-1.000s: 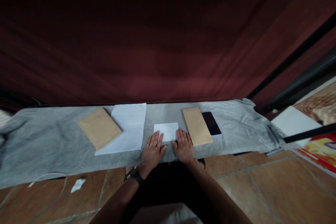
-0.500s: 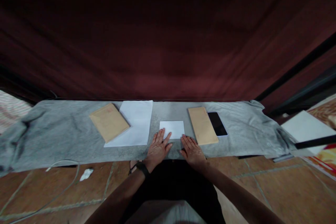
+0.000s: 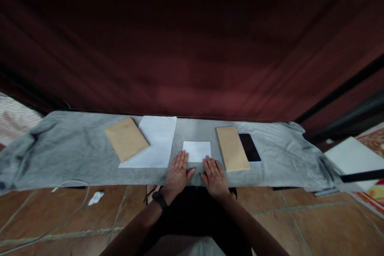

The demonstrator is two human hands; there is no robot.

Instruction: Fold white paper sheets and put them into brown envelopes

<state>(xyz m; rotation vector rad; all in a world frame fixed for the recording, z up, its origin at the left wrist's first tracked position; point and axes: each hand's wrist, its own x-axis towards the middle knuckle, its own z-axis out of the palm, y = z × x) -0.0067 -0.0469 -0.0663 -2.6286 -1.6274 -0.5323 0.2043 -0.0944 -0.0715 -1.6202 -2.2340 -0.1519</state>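
Both my hands lie flat, palms down, on a grey cloth spread over the tiled floor. My left hand has its fingertips at the near left corner of a small folded white paper. My right hand rests with its fingertips at the paper's near right corner. Neither hand holds anything. A black band sits on my left wrist.
A long brown envelope and a black phone lie right of the paper. On the left, a brown envelope overlaps a white sheet. A dark red curtain hangs behind; a white cable crosses the floor tiles.
The view has shifted slightly. My hands stay flat by the small white paper, drawn back a little so the fingertips sit at its near edge.
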